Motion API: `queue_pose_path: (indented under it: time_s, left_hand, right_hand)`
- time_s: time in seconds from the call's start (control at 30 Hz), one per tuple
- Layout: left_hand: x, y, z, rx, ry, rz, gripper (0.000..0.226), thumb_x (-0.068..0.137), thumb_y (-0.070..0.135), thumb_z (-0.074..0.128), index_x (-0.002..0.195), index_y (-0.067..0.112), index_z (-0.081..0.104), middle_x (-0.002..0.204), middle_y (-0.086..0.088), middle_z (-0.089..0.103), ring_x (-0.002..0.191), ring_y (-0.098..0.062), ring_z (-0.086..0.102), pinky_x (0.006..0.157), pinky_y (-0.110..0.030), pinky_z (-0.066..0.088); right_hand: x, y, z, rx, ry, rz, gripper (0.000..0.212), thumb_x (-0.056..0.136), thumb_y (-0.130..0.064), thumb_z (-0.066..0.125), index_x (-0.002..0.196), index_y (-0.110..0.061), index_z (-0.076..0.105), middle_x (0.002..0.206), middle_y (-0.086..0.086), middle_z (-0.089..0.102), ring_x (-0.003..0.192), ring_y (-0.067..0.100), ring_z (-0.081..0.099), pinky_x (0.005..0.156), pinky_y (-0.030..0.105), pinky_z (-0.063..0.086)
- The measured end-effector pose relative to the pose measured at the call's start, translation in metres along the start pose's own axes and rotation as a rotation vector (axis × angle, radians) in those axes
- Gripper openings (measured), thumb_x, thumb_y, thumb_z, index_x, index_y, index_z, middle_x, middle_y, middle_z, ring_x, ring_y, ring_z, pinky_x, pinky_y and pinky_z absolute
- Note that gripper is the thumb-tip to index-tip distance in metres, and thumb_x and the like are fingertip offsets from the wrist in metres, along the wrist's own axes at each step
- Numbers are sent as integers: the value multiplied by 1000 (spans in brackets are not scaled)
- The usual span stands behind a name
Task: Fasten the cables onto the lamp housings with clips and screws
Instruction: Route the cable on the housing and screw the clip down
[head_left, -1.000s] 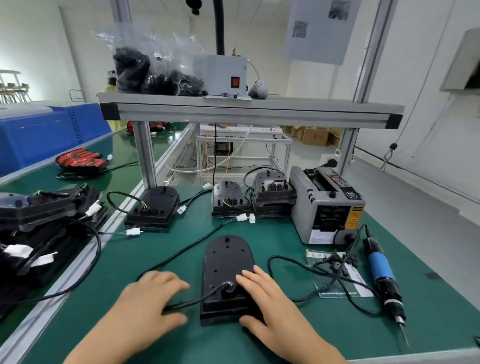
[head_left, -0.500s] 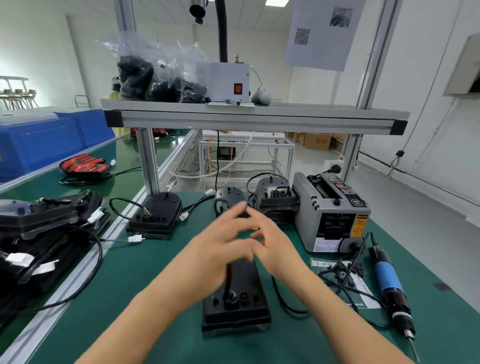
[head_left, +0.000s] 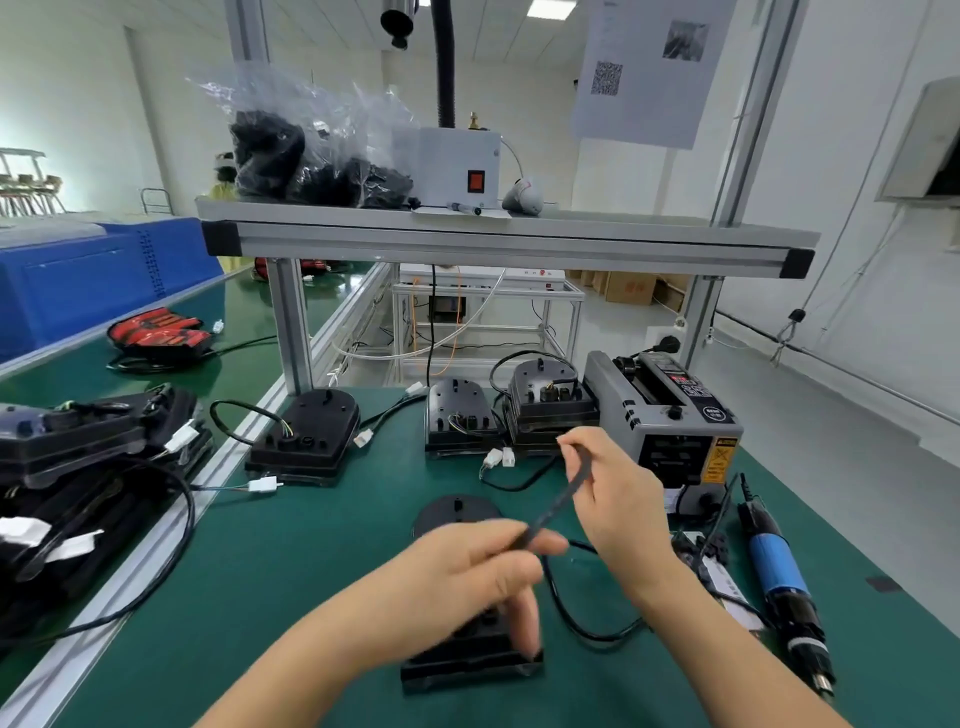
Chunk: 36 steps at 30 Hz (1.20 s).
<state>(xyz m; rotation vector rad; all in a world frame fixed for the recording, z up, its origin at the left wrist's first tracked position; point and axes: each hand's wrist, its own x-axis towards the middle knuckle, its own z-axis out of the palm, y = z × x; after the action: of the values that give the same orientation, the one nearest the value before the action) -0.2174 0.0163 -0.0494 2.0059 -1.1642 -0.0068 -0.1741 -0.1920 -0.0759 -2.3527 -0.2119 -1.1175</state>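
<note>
A black lamp housing (head_left: 457, 512) lies flat on the green mat in front of me, mostly hidden under my left hand (head_left: 467, 577). Its black cable (head_left: 553, 512) is stretched in the air above it. My left hand pinches the lower end of that stretch. My right hand (head_left: 615, 501) pinches the upper end near its fingertips. The rest of the cable loops on the mat to the right of the housing. A blue electric screwdriver (head_left: 779, 566) lies at the right edge of the mat.
Three more black housings (head_left: 306, 436) (head_left: 460, 415) (head_left: 550, 402) with cables stand at the back of the mat. A grey tape dispenser (head_left: 660, 415) sits back right. More housings (head_left: 78, 436) are piled left. An aluminium shelf (head_left: 498, 239) crosses overhead.
Both hands left the housing on the mat, rose above it and took hold of the cable. They have now drawn apart, stretching the cable between them.
</note>
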Motion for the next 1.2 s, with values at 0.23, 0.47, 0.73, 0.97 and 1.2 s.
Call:
queue_pose_path:
  time_s: [0.23, 0.47, 0.73, 0.97, 1.2]
  left_hand:
    - [16, -32, -30, -504, 412, -341, 18, 100, 13, 41, 88, 5, 50, 56, 3, 31, 47, -13, 35, 78, -32, 54]
    - [16, -45, -35, -963, 392, -298, 20, 96, 24, 50, 88, 6, 50, 61, 2, 28, 49, -14, 31, 75, -33, 53]
    - [-3, -56, -40, -1022, 321, -290, 19, 94, 24, 47, 80, 12, 50, 64, 0, 24, 51, -15, 27, 74, -35, 50]
    - [12, -72, -32, -900, 659, -518, 27, 100, 25, 42, 101, 4, 59, 57, 3, 26, 44, -9, 25, 54, -28, 51]
    - [7, -84, -27, -1359, 837, -277, 24, 91, 31, 49, 79, 13, 58, 54, 8, 27, 43, -7, 30, 57, -23, 50]
  right_hand:
    - [-36, 17, 2, 397, -114, 238, 22, 92, -11, 60, 90, -33, 55, 84, -18, 60, 79, 4, 58, 68, 13, 43]
    - [-40, 42, 26, 193, -487, 339, 33, 89, -5, 57, 76, -35, 54, 89, -11, 56, 84, 5, 55, 75, 13, 40]
    - [-12, 23, 27, 354, -396, 423, 22, 94, -10, 52, 80, -25, 60, 90, 4, 58, 78, 6, 59, 73, 21, 49]
    - [-23, 27, 5, 606, -273, 523, 12, 94, -22, 56, 85, -19, 63, 75, -3, 65, 76, 4, 61, 71, 8, 43]
    - [-35, 68, 11, 208, -328, 488, 19, 91, -13, 60, 81, -30, 57, 87, -8, 60, 81, 3, 55, 67, 15, 38]
